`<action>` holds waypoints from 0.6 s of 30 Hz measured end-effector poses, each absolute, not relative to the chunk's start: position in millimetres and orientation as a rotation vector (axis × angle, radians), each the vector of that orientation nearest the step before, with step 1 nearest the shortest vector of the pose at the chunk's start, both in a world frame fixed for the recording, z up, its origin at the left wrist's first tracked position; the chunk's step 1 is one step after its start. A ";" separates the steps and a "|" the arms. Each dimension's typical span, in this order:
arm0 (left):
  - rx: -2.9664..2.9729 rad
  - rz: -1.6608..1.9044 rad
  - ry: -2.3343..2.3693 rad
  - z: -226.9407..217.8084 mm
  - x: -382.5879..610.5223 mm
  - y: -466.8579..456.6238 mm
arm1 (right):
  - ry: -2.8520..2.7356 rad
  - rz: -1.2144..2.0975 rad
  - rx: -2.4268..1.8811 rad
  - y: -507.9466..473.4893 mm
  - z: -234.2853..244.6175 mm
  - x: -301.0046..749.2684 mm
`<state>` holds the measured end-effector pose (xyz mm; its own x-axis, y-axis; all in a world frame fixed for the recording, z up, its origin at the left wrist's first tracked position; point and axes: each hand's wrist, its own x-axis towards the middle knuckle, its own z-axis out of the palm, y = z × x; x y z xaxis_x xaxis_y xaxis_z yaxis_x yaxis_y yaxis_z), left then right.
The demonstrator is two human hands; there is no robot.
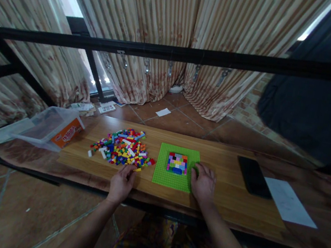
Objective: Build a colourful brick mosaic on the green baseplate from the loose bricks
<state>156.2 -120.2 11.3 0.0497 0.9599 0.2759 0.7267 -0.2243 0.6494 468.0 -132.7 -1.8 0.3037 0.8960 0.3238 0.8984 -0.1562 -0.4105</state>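
Right, here's the green baseplate (163,177) at the middle of the wooden board (229,196), and everything is placed from it. A small built patch (177,163) of pink, yellow, red and blue bricks sits on its middle, toward the far side. Most of the plate's studs around the patch are bare, so I'd judge the build is at an early stage, with far more to place than has been placed.

Left of the baseplate lies the loose brick pile (123,150), a broad and mixed heap. The left hand (122,182) is down at the pile's near edge, fingers curled onto the bricks. I can't tell whether it has pinched one. The right hand (203,184) rests on the baseplate's right edge with fingers spread loosely, grasping nothing and apparently steadying the plate.

Now the count:
- One baseplate and one built patch.
- One pile, with too many bricks to number.
- One clear plastic box (52,127), well to the left beyond the pile.
- One black phone (253,177) to the right of the baseplate.
- One white sheet (288,202), further right beside the phone.
- Two hands, both the person's own.
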 end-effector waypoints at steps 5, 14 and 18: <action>2.002 0.976 1.708 12.6 158.2 -121.7 | -1.602 -0.043 -2.034 -132.3 -4.9 468.8; 1.997 1.129 1.746 12.4 154.0 -121.5 | -1.632 -0.139 -1.964 -131.8 -14.7 474.6; 1.963 1.202 1.714 13.7 151.0 -120.9 | -1.640 -0.167 -1.954 -131.5 -18.0 476.8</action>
<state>151.0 -120.9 13.7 -0.0446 0.9147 0.4018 0.6894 -0.2629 0.6750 476.8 -131.5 -18.0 0.2378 0.8629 0.4458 0.9352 -0.0794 -0.3452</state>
